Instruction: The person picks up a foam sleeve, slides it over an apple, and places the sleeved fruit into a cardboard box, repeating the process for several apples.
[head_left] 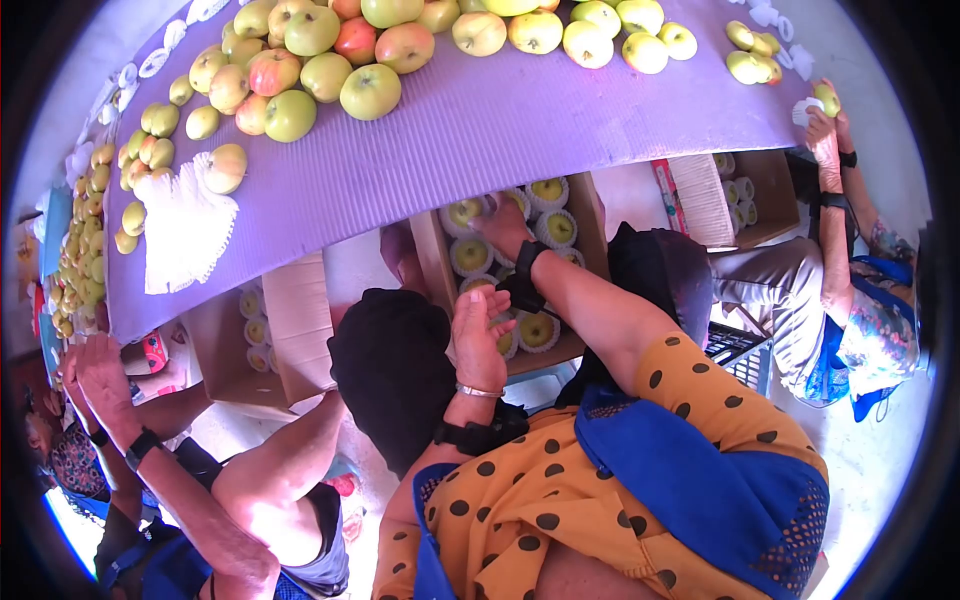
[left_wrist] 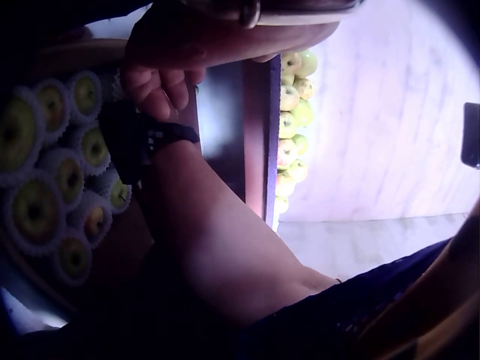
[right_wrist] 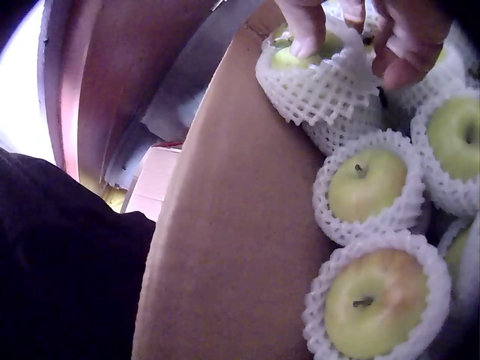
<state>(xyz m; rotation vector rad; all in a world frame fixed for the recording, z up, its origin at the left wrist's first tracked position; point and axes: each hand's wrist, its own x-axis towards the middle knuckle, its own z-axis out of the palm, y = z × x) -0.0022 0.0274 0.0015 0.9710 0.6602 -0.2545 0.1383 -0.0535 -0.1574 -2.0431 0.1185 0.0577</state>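
My right hand (head_left: 503,228) reaches to the far end of an open cardboard box (right_wrist: 240,195). In the right wrist view its thumb (right_wrist: 306,34) presses on a green apple (right_wrist: 289,58) in a white foam net, and the curled fingers (right_wrist: 409,41) grip the net's other side. This netted apple sits high in the corner, above another net. Rows of netted apples (right_wrist: 367,184) fill the box beside it. My left hand (head_left: 478,335) hovers over the box's near part, palm turned up, fingers loosely bent, holding nothing.
A purple-covered table (head_left: 400,165) stands beyond the box, with a heap of loose apples (head_left: 290,115) and a pile of white foam nets (head_left: 190,225). People work on both sides, by other boxes (head_left: 300,320). A black crate (head_left: 738,350) stands to the right.
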